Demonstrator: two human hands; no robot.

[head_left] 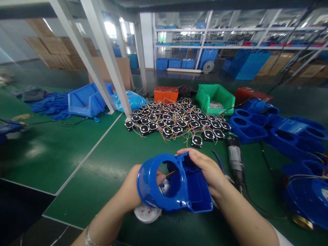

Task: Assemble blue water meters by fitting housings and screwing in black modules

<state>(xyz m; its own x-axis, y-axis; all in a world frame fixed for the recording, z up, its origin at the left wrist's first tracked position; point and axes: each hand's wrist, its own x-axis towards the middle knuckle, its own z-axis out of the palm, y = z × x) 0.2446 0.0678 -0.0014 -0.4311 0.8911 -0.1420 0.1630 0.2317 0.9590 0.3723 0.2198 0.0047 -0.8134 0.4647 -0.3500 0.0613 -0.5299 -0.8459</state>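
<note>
I hold a blue plastic housing (184,191) with a round opening low in the middle of the head view. My right hand (207,169) grips its upper right edge, fingers curled over the rim. My left hand (133,191) is behind the housing's left side, fingers reaching into the round opening where thin coloured wires and a metal part show. A white round disc (147,214) lies on the green table under the housing.
A pile of several small black motors with coloured wires (176,123) lies ahead. An electric screwdriver (235,160) lies to the right. Blue housings (279,131) stack at the right. Green bin (215,99), orange box (166,94), blue bin (87,99) stand behind.
</note>
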